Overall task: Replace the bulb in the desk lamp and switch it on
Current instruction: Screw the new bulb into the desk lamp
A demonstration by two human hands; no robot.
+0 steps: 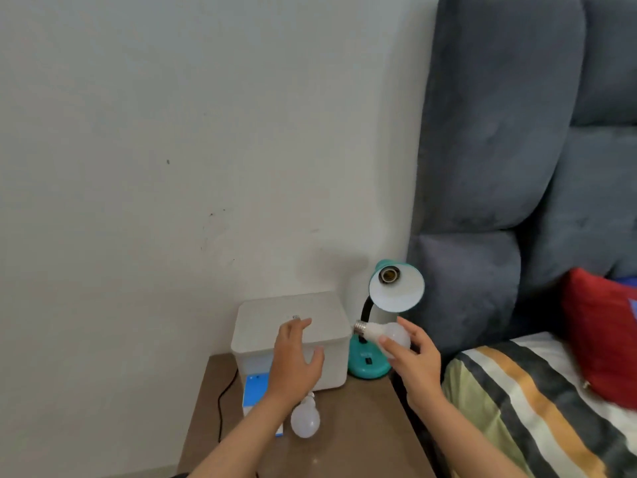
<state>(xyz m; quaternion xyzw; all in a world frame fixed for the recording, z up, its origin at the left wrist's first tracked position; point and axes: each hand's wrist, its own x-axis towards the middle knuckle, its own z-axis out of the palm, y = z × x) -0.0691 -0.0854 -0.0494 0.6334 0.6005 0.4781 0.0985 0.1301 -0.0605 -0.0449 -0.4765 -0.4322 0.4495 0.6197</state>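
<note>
A teal desk lamp (368, 363) stands at the back right of a brown bedside table (351, 436). Its shade (398, 293) faces me and the socket (389, 274) inside holds no bulb. My right hand (415, 360) grips a white bulb (382, 334) just below the shade, with the metal screw base pointing left. My left hand (296, 357) hovers with fingers spread over a white lidded box (293, 326) and holds nothing. A second white bulb (305, 420) lies on the table beneath my left wrist.
A blue and white carton (255, 391) lies by the white box. A black cable (224, 398) runs down the table's left side. A grey padded headboard (499, 167) and a bed with striped bedding (537, 408) and a red pillow (599, 332) are on the right.
</note>
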